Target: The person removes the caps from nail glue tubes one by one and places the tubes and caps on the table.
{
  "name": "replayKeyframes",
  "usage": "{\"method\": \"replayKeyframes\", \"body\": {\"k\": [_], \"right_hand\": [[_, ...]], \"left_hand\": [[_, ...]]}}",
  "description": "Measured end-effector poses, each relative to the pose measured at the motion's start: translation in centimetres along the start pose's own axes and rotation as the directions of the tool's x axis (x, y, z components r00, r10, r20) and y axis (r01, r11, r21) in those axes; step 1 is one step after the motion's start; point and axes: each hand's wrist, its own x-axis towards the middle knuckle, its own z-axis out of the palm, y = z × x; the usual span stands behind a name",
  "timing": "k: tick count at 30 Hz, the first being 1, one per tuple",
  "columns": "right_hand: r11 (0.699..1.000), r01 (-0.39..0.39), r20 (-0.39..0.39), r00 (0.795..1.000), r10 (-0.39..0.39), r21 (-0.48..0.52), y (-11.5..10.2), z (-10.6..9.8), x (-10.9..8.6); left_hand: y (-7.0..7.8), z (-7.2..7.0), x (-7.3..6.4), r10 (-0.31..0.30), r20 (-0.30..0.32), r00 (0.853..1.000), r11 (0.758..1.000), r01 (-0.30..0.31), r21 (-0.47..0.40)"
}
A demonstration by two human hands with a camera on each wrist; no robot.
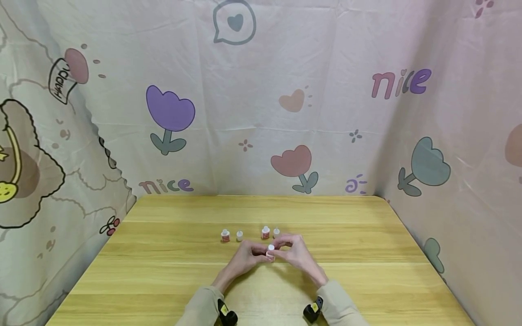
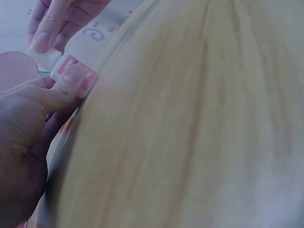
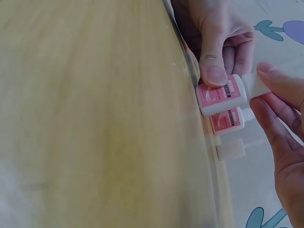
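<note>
Over the middle of the table my left hand (image 1: 246,259) grips a small white bottle (image 3: 219,96) with a pink label, the thumb pressed on the label in both wrist views. My right hand (image 1: 297,254) pinches the white cap (image 3: 255,86) between thumb and fingers. The cap sits at the bottle's neck; whether it is screwed tight cannot be told. Just beyond the hands, a second pink-labelled bottle (image 1: 265,233) stands uncapped beside a white cap (image 1: 276,232) with a thin applicator pointing up.
Farther left on the wooden table (image 1: 163,253) another uncapped pink-labelled bottle (image 1: 225,236) stands with a white cap (image 1: 239,236) at its right. A printed cloth (image 1: 244,158) hangs behind the table's back edge and along both sides.
</note>
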Motion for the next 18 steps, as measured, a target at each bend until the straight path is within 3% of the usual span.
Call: {"method": "replayKeyframes", "body": {"k": [7, 18], "right_hand": [[0.999, 0.001, 0.025, 1.000, -0.002, 0.036, 1.42, -0.01, 0.05], [0.996, -0.067, -0.027, 0.998, 0.065, -0.058, 0.85, 0.19, 0.20]], "left_hand": [[-0.12, 0.06, -0.08, -0.008, -0.018, 1.000, 1.000, 0.009, 0.012], [-0.06, -0.01, -0.23, -0.010, -0.020, 1.000, 1.000, 0.010, 0.005]]}}
